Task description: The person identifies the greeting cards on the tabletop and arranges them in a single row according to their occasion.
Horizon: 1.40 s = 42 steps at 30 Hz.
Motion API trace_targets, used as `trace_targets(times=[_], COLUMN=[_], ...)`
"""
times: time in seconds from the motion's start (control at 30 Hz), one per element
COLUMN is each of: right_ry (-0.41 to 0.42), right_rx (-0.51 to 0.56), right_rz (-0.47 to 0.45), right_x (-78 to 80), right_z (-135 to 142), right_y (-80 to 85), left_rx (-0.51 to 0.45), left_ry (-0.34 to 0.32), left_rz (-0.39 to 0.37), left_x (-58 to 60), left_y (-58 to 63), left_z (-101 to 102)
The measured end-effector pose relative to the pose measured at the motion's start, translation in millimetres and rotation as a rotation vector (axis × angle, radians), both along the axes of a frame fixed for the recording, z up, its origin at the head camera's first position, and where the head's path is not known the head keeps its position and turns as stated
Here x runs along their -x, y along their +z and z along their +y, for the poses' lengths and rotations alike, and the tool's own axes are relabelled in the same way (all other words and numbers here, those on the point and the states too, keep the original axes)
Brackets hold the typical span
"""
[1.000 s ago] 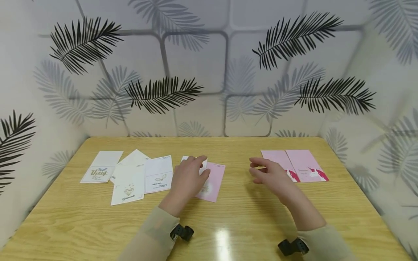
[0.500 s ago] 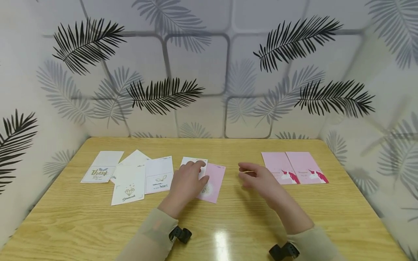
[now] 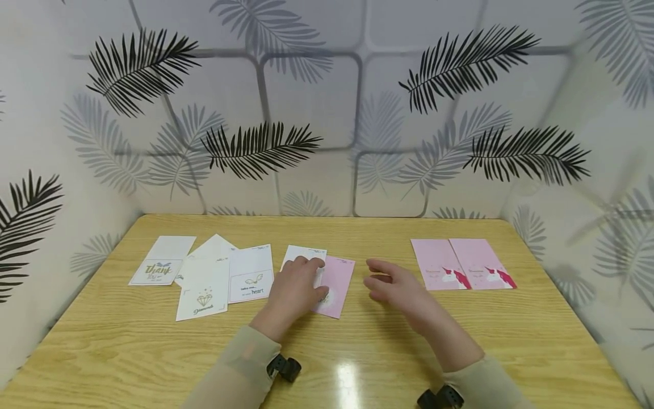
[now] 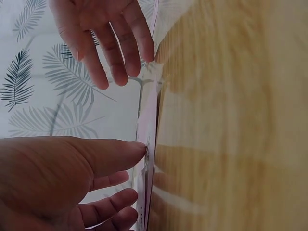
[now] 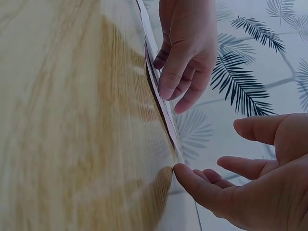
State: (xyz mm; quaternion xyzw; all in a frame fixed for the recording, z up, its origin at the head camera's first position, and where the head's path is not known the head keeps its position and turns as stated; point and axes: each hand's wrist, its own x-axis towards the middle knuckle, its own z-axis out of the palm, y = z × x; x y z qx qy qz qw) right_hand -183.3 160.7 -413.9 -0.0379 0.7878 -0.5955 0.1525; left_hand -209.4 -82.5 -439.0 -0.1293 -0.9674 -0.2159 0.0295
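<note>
The right hand [image 3: 395,287], loose-fingered and empty, has drawn nearer the pink card [image 3: 338,287] on the tabletop [image 3: 153,352], putting it within reach of both; at its left, the left hand [image 3: 295,287] rests relaxed over a white card [image 3: 306,252].

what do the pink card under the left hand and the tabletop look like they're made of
Pink card: most likely paper or thin cardstock with a printed face; it lies flat and looks very thin edge-on in the wrist views. Matte or satin is hard to tell.

Tabletop: wood or wood-look laminate, fairly glossy; it shows grain lines and a bright reflection.
</note>
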Motion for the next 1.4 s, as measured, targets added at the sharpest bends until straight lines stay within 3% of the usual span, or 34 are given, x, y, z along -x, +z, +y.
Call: trace_targets(times=[0.2,0.43,0.77,1.0,1.4], right_ry=[0.012,0.034,0.057,0.074,0.056], right_rx=[-0.011,0.021,0.120,0.246,0.339], right_rz=[-0.029,-0.061,-0.090,-0.127,-0.172], right_x=[-3.6,-6.9,-8.0,-5.9,-3.7], right_z=[-2.4,-4.3,-7.7,-12.0,-17.6], right_y=[2.1,2.4,0.5,-4.9,-6.5], left_rx=[0.020,0.016,0.017,0.019,0.015], left_ry=[-0.013,-0.012,-0.010,-0.006,-0.014], left_rz=[0.039,0.019,0.009,-0.001,-0.008], left_x=[-1.4,-1.9,-2.6,-1.4,-0.8], left_y=[-0.9,-1.8,-1.3,-1.0,-1.6], left_z=[0.0,0.1,0.3,0.1,0.1])
